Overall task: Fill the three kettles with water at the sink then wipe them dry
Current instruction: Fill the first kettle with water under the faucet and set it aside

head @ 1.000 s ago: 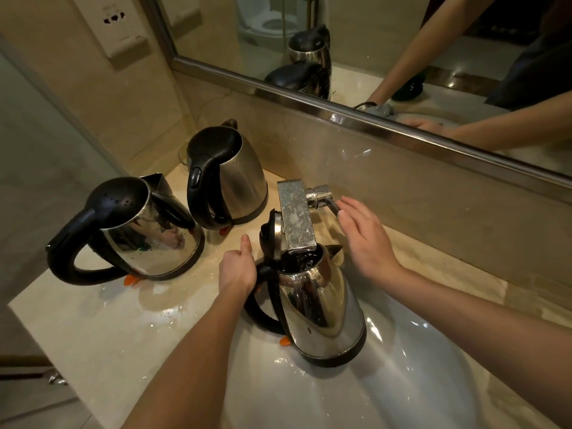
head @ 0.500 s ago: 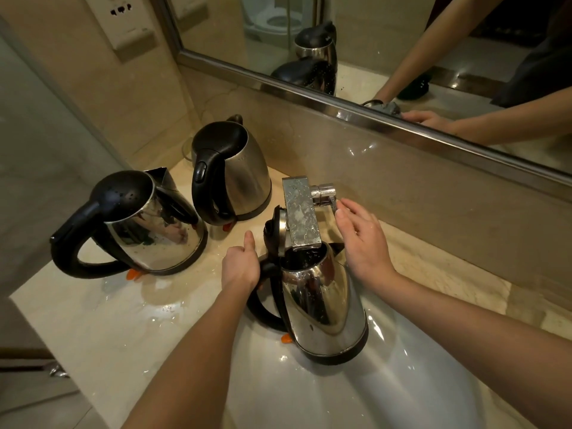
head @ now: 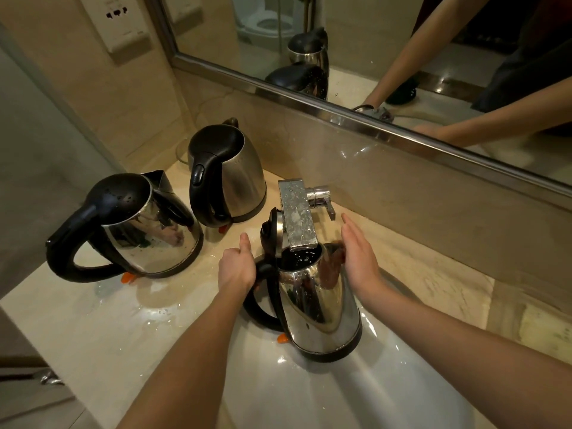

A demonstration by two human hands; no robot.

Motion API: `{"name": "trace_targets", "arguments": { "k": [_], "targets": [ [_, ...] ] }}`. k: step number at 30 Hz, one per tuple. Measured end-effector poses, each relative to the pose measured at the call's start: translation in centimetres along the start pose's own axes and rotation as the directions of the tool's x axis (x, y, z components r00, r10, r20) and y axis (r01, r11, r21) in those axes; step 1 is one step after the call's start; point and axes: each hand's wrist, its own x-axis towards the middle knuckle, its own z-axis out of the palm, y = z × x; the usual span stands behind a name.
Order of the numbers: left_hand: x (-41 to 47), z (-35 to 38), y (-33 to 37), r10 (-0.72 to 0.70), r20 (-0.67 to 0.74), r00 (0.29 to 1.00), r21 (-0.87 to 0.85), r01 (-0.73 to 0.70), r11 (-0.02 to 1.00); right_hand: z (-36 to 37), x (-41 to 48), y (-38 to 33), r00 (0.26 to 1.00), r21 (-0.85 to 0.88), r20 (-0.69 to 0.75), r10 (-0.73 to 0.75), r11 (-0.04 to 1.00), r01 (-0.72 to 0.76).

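wet counter (head: 93, 320), sink (head: 309, 397) cut off, left hand (head: 236, 269) gripping kettle (head: 318, 305), fingers hidden

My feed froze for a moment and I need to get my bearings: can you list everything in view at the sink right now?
Kettle in the sink: 1, steel with black handle, lid open, under the tap.
Left kettle: 1, steel and black, lid shut, on the counter near its front edge.
Back kettle: 1, steel and black, lid shut, on the counter by the wall.
Tap: 1, chrome, behind the sink.
Sink: 1, white, centre right.
Counter: 1, beige, wet beside the sink.
Mirror: 1, metal-framed, wall above.
Wall socket: 1, pale, upper left.
Left hand: grips the sink kettle's handle.
Right hand: fingers straight, beside that kettle's spout.
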Motion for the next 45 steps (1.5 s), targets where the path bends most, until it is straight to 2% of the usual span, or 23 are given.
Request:
{"name": "trace_targets", "arguments": {
  "k": [4,7,13,18,20,28,32,38,45],
  "targets": [
    [-0.1,-0.2,0.1,0.002,0.013,1.0,-0.022,-0.002,1.0,1.4,-0.5,-0.2,0.995,0.132,-0.022,0.093,0.987,-0.09],
    [-0.1,-0.3,0.0,-0.029,0.055,0.998,-0.04,0.031,0.999,2.8,-0.9,-0.6,0.989,0.139,-0.02,0.143,0.98,-0.139],
    [-0.5,-1.0,-0.6,-0.092,0.228,0.969,-0.133,0.125,0.983,4.6,-1.2,-1.3,0.978,0.188,-0.064,0.2,0.965,-0.185],
    [-1.7,-2.1,-0.1,-0.141,0.403,0.904,-0.225,0.248,0.942,4.9,-1.4,-1.5,0.973,0.275,-0.112,0.202,0.947,-0.165],
    [-2.1,-2.0,-0.4,-0.133,0.437,0.89,-0.23,0.254,0.939,4.8,-2.0,-2.0,0.969,0.294,-0.14,0.202,0.943,-0.154],
    [-3.6,-2.0,-1.1,-0.064,0.438,0.897,-0.244,0.187,0.952,4.4,-3.4,-1.1,0.96,0.268,-0.215,0.178,0.956,-0.117],
    [-4.3,-2.1,-1.5,-0.051,0.434,0.9,-0.198,0.151,0.969,4.1,-4.1,-1.6,0.945,0.277,-0.251,0.208,0.951,-0.136],
    [-4.8,-3.2,-1.9,-0.044,0.464,0.885,-0.222,0.164,0.961,4.0,-5.7,-2.5,0.914,0.282,-0.327,0.242,0.948,-0.15],
    [-6.9,-6.9,-0.3,0.065,0.473,0.879,-0.248,0.062,0.967,4.8,-9.0,-4.1,0.88,0.285,-0.393,0.269,0.945,-0.161]
  ]
}}
